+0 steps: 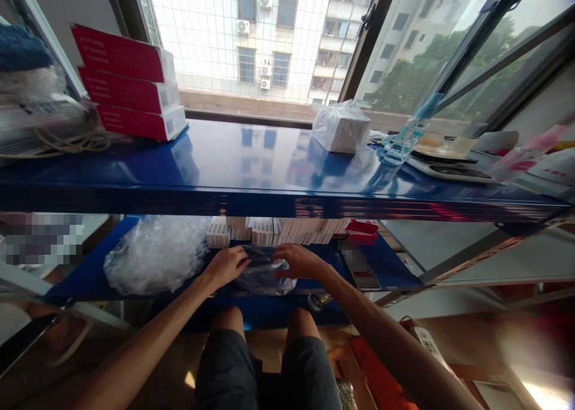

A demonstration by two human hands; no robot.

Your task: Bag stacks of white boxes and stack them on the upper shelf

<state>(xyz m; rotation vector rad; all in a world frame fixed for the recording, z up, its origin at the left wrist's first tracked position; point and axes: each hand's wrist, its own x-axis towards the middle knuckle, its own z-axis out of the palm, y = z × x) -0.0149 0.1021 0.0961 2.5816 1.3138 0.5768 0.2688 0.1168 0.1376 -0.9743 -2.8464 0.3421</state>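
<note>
My left hand (pixel 227 263) is at the lower blue shelf, its fingers closed on the left side of a clear plastic bag (pixel 267 281). On the bag's right side is my right hand (pixel 302 261), with curved fingers gripping the film. The bag spreads loose and wrinkled between both hands, and part of its edge is hidden by my fingers. Just behind my hands stand rows of small white boxes (pixel 263 231). To the left of my left hand lies a large heap of clear plastic bags (pixel 157 254).
A phone (pixel 359 267) and red boxes (pixel 363 230) lie right on the lower shelf. The upper blue shelf (pixel 242 164) overhangs it, bearing stacked red-and-white boxes (pixel 135 86), a plastic-covered white box (pixel 344 131) and a blue spray bottle (pixel 411 134).
</note>
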